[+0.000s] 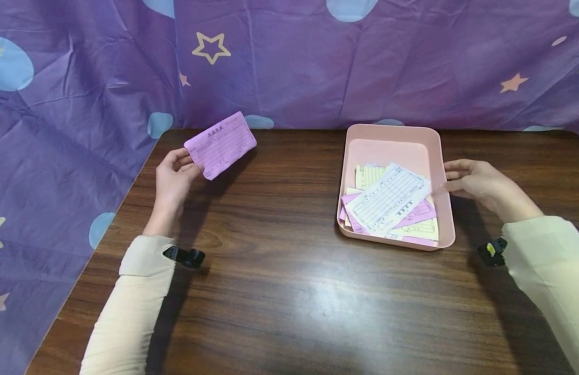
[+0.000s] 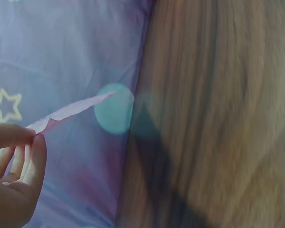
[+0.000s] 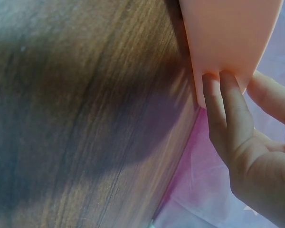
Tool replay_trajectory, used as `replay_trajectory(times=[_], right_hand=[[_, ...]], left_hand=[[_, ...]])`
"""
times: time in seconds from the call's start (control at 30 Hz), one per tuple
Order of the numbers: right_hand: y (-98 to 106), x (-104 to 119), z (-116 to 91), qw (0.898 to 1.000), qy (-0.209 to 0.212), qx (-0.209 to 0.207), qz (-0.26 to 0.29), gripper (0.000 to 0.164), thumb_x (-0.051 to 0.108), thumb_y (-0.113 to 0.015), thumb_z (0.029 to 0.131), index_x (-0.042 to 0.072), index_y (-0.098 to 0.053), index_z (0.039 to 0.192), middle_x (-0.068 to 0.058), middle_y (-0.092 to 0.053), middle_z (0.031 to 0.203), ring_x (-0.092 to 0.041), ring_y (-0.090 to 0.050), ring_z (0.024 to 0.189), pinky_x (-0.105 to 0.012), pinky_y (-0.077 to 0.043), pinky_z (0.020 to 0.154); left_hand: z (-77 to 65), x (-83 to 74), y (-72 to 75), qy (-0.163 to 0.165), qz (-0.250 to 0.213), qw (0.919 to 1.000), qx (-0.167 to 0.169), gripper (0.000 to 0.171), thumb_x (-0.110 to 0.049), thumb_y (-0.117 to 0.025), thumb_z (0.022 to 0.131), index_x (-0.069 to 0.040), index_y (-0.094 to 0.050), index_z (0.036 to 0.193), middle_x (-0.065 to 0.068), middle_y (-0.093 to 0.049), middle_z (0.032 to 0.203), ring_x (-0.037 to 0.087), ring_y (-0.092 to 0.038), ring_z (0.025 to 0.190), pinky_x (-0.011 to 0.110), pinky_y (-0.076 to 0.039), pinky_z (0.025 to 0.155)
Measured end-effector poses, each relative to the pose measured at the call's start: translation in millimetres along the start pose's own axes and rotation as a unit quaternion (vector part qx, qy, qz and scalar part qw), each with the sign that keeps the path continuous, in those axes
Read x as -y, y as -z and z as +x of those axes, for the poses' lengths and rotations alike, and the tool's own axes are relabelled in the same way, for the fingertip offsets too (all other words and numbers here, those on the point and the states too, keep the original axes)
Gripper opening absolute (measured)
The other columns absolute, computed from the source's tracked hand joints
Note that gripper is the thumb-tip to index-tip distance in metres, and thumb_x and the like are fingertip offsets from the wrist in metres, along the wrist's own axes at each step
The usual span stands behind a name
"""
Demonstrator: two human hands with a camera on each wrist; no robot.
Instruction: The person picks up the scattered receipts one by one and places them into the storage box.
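Note:
At the far left of the table, my left hand pinches a purple-pink printed paper slip by its near left edge. The slip is raised and casts a shadow on the wood. In the left wrist view the slip is seen nearly edge-on, between the thumb and fingers. My right hand is at the right side of a pink plastic tray, fingers extended. Its fingertips rest against the tray's outer wall. Inside the tray lies a loose pile of slips with a white slip on top.
Yellow slips and purple-pink ones show under the white slip. The dark wooden table ends at a purple curtain behind and along the left. Black wrist cameras hang by both cuffs.

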State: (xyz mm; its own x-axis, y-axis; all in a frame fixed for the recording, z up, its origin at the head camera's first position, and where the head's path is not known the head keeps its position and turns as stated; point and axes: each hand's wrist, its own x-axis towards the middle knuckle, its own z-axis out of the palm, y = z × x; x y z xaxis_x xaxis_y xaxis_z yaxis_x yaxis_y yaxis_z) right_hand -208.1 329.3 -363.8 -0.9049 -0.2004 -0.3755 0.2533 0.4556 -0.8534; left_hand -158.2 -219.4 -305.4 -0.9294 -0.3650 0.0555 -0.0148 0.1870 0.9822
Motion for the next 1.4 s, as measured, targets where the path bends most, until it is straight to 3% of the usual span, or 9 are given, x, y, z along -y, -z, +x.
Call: replay_trajectory(times=[0.03, 0.1, 0.33, 0.43, 0.67, 0.83, 1.07, 1.17, 1.4], right_hand=[[1, -3, 3, 1.0, -0.001, -0.003, 0.003, 0.037, 0.001, -0.057, 0.091, 0.008, -0.042, 0.124, 0.029, -0.057, 0.078, 0.011, -0.058, 0.078, -0.01, -0.053, 0.071], [3, -8, 7, 1.0, 0.005, 0.002, -0.001, 0.047, 0.002, -0.057, 0.09, -0.003, -0.036, 0.131, 0.029, -0.057, 0.079, 0.01, -0.058, 0.079, -0.011, -0.053, 0.072], [-1, -1, 2, 1.0, -0.003, -0.004, -0.02, 0.05, 0.0, -0.052, 0.091, -0.009, -0.03, 0.135, 0.032, -0.054, 0.077, 0.013, -0.056, 0.079, -0.01, -0.052, 0.072], [-5, 9, -6, 0.999, -0.001, -0.001, -0.032, 0.058, -0.001, -0.051, 0.092, -0.016, -0.02, 0.139, 0.032, -0.052, 0.077, 0.013, -0.054, 0.078, -0.009, -0.051, 0.071], [-11, 20, -15, 0.999, -0.006, -0.004, -0.037, 0.054, -0.001, -0.052, 0.092, -0.014, -0.026, 0.138, 0.031, -0.052, 0.077, 0.014, -0.053, 0.077, -0.008, -0.05, 0.07], [-12, 25, -18, 0.999, -0.008, 0.004, -0.045, 0.063, -0.003, -0.049, 0.093, -0.019, -0.012, 0.141, 0.034, -0.049, 0.076, 0.015, -0.052, 0.077, -0.007, -0.049, 0.071], [-12, 22, -16, 0.999, -0.01, 0.0, -0.048, 0.065, -0.001, -0.052, 0.092, -0.018, -0.013, 0.142, 0.032, -0.049, 0.077, 0.015, -0.051, 0.077, -0.007, -0.049, 0.07], [-10, 18, -12, 0.999, -0.009, -0.008, -0.035, 0.049, -0.001, -0.052, 0.092, -0.007, -0.032, 0.137, 0.03, -0.052, 0.076, 0.015, -0.053, 0.076, -0.008, -0.05, 0.069], [-8, 18, -12, 0.998, -0.013, -0.004, -0.054, 0.059, 0.0, -0.052, 0.093, -0.013, -0.023, 0.142, 0.03, -0.051, 0.078, 0.015, -0.052, 0.077, -0.008, -0.05, 0.069]], left_hand=[[-1.4, -2.1, -2.7, -0.001, -0.005, 1.0, 0.001, 0.038, 0.011, -0.058, 0.083, 0.003, -0.051, 0.12, -0.017, -0.057, 0.079, -0.005, -0.058, 0.074, 0.007, -0.049, 0.069], [-3.8, -6.0, -8.4, -0.002, -0.019, 0.9998, 0.005, 0.035, 0.011, -0.058, 0.083, 0.0, -0.053, 0.116, -0.016, -0.057, 0.08, -0.004, -0.058, 0.074, 0.008, -0.049, 0.07], [-9.6, -16.4, -32.0, 0.004, -0.075, 0.9968, 0.029, 0.033, 0.013, -0.057, 0.083, -0.012, -0.053, 0.104, -0.011, -0.058, 0.084, -0.001, -0.058, 0.077, 0.01, -0.05, 0.073], [-11.4, -18.5, -42.6, 0.004, -0.093, 0.9946, 0.045, 0.033, 0.015, -0.056, 0.083, -0.009, -0.053, 0.106, -0.009, -0.058, 0.085, 0.0, -0.059, 0.076, 0.011, -0.051, 0.072], [-20.6, -23.0, -67.1, 0.013, -0.104, 0.9917, 0.075, 0.034, 0.015, -0.055, 0.082, 0.001, -0.052, 0.113, -0.003, -0.057, 0.089, 0.001, -0.06, 0.076, 0.012, -0.051, 0.071], [-29.1, -27.1, -87.4, 0.016, -0.111, 0.9886, 0.1, 0.038, 0.013, -0.056, 0.082, 0.007, -0.05, 0.119, 0.0, -0.058, 0.093, 0.002, -0.06, 0.078, 0.013, -0.052, 0.072], [-39.7, -29.0, -111.4, 0.023, -0.124, 0.9843, 0.124, 0.04, 0.014, -0.056, 0.082, 0.009, -0.051, 0.122, 0.007, -0.059, 0.098, 0.003, -0.058, 0.077, 0.015, -0.052, 0.07], [-44.2, -28.5, -121.1, 0.03, -0.128, 0.9816, 0.138, 0.041, 0.014, -0.056, 0.082, 0.01, -0.05, 0.122, 0.011, -0.06, 0.102, 0.005, -0.058, 0.079, 0.015, -0.053, 0.07], [-54.5, -25.1, -143.4, 0.041, -0.13, 0.9748, 0.177, 0.042, 0.014, -0.056, 0.082, 0.01, -0.051, 0.123, 0.018, -0.06, 0.107, 0.007, -0.058, 0.081, 0.016, -0.054, 0.071]])
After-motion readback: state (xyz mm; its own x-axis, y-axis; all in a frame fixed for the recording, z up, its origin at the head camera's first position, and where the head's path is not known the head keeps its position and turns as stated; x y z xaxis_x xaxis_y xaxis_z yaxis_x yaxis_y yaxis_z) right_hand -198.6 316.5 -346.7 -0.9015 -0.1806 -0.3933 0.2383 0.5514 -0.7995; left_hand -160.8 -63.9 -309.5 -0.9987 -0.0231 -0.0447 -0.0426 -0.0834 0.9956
